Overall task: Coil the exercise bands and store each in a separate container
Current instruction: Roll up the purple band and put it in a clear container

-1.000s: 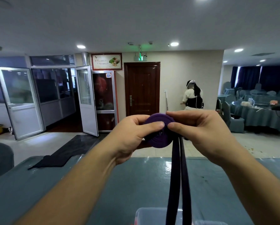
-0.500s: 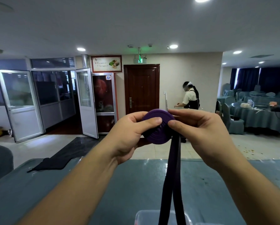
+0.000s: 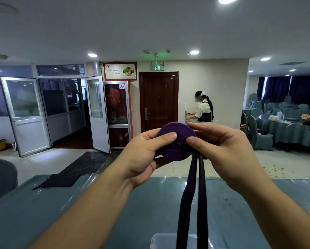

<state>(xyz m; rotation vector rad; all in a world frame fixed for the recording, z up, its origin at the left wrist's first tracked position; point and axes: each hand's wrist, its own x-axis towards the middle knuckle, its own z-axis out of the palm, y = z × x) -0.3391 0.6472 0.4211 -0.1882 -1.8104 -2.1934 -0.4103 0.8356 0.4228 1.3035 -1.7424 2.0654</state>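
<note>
A purple exercise band (image 3: 177, 142) is partly wound into a flat round coil held up at chest height. My left hand (image 3: 147, 157) grips the coil's left side, thumb across its face. My right hand (image 3: 220, 150) pinches the coil's right edge with thumb and fingers. Two loose strands of the band (image 3: 193, 198) hang straight down from the coil and pass in front of a clear plastic container (image 3: 161, 240) at the bottom edge of the view.
A teal table (image 3: 61, 209) spreads below my arms, with a black cloth (image 3: 59, 181) at its far left. A grey chair back (image 3: 1, 177) stands at the left. A person (image 3: 203, 109) stands by the far wall near a brown door (image 3: 159, 101).
The coil has turned a little between my hands and sits slightly larger. The hanging strands have swung a bit. The person by the wall has shifted.
</note>
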